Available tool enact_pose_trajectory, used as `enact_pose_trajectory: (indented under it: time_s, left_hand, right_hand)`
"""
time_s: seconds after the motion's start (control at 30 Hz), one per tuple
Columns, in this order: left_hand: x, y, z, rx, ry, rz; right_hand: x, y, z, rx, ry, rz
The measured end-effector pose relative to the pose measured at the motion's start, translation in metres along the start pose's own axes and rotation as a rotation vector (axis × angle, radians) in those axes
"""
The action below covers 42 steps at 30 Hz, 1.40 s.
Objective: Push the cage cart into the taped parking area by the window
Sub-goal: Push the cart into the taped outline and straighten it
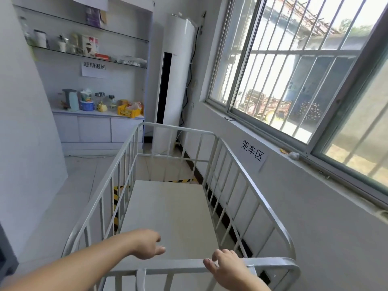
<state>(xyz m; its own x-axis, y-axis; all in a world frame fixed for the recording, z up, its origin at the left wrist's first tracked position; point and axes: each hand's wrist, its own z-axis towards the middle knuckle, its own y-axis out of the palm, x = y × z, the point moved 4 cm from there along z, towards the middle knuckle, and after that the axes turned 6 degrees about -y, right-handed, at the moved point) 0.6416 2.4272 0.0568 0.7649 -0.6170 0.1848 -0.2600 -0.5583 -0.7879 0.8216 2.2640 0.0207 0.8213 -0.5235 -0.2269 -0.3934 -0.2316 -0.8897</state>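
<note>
The white metal cage cart [134, 156] with barred sides and a pale flat deck stands alongside the wall under the window [294, 66]. Yellow-and-black floor tape [182, 181] shows past the deck's far end and through the left bars. My left hand [148, 244] hovers above the deck just beyond the near top rail, fingers loosely apart, holding nothing. My right hand [227, 265] is over the near rail [168, 267], fingers spread, thumb touching the rail without gripping it.
A paper sign [253, 153] is stuck on the wall under the window sill. A tall white air conditioner [176, 80] stands in the corner ahead. Shelves and a cabinet [94, 127] with bottles and boxes line the far wall. Tiled floor lies left of the cart.
</note>
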Motion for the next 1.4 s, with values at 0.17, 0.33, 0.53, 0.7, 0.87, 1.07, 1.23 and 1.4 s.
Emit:
enact_pose_trajectory:
  time_s: [0.17,0.33,0.53,0.7,0.87,1.07,1.23,1.4]
  left_hand:
    - [0.006,0.03,0.019,-0.079,-0.012,0.071]
    - [0.003,0.057,0.033,-0.168,-0.091,0.138]
    - [0.006,0.072,0.043,-0.085,-0.149,0.173]
    - [0.012,0.083,0.046,0.054,-0.211,0.183]
    - [0.009,0.087,0.057,0.137,-0.274,0.114]
    - [0.017,0.086,0.06,0.17,-0.275,0.215]
    - [0.012,0.08,0.063,0.173,-0.258,0.252]
    - [0.01,0.086,0.064,0.238,-0.234,0.261]
  right_hand:
    - [0.011,0.031,0.006,-0.072,-0.021,-0.008]
    - [0.023,0.029,0.019,-0.016,-0.115,-0.056]
    - [0.035,0.045,0.029,-0.071,-0.234,-0.161]
    - [0.048,0.052,0.02,0.017,-0.337,-0.246]
    - [0.071,0.036,0.029,0.305,-0.321,-0.141]
    - [0.084,0.036,0.054,0.242,-0.32,-0.249]
    - [0.083,0.036,0.057,0.266,-0.349,-0.262]
    - [0.082,0.036,0.057,0.236,-0.313,-0.236]
